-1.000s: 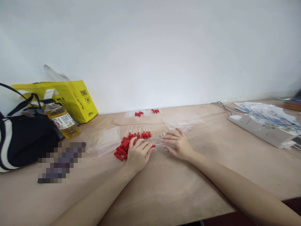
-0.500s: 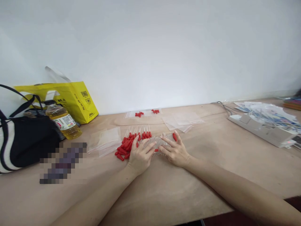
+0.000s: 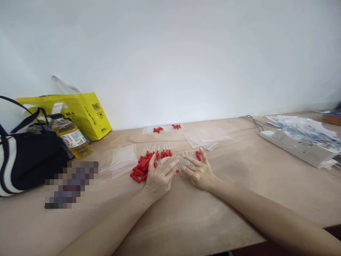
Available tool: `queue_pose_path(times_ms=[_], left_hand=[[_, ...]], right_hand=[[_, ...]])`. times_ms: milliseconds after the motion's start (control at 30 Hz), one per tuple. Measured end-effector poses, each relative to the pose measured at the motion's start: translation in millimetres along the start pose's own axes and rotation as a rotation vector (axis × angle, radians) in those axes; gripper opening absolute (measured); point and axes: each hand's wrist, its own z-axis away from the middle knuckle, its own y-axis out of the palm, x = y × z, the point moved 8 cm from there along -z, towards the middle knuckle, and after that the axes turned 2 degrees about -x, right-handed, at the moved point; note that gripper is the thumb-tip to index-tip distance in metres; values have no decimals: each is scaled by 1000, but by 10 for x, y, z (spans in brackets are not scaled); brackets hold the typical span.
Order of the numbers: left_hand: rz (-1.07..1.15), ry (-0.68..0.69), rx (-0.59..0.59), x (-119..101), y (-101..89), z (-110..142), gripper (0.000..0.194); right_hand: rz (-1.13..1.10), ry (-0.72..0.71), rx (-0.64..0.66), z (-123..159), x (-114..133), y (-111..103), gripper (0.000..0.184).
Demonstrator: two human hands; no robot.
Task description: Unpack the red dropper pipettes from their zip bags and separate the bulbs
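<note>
A heap of small glass droppers with red rubber bulbs (image 3: 142,166) lies mid-table. Beside it a row of clear glass tubes (image 3: 179,161) lies side by side. My left hand (image 3: 159,176) rests on the left end of that row, fingers spread flat, next to the red heap. My right hand (image 3: 199,170) lies flat on the right end, fingers spread, with one red bulb (image 3: 198,155) just past its fingertips. Neither hand grips anything.
Clear plastic bags lie left (image 3: 119,156) and behind (image 3: 206,137), with two filled packets (image 3: 163,128) near the wall. A yellow bag (image 3: 80,110), oil bottle (image 3: 70,137) and black striped tote (image 3: 26,160) stand left. A white power strip (image 3: 295,149) and papers lie right.
My left hand went from a closed pinch on a dropper to fingers spread flat. My right hand slid slightly left over the tubes, and a red bulb now lies beyond its fingertips.
</note>
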Motion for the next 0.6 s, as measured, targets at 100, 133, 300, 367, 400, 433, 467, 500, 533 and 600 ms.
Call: queue_pose_path(times_ms=[100,133,300,367,400,433,467,500,533,600], left_hand=[[-5,-11,5,10,4,0,23],[-5,-13,4,21,2,1,22],[-35,-100,-14,169,-36,22,17],[-37,-136,-34,207,-49,27,13],[-29,-147,-41,214,-47,26,12],[-19,-160,-42,220,-37,23,12],[-9,-175,-37,232,-24,20,13],[-3,-195,-30,254,-13,17,14],[-3,-217,-21,287,-7,15,15],[-17,-251,-12,388,-32,11,18]], right_hand=[[-39,33,22,-19,-23,-5,25],[-46,36,23,-22,-35,-16,25],[-26,200,-15,-4,-328,-125,21],[-20,321,-39,3,-502,-164,20],[-28,367,-40,-5,-571,-166,21],[-43,405,-21,-22,-626,-147,22],[-63,441,18,-45,-674,-108,24],[-84,482,73,-70,-719,-53,26],[-104,534,138,-89,-767,14,27],[-132,648,260,-111,-863,147,23]])
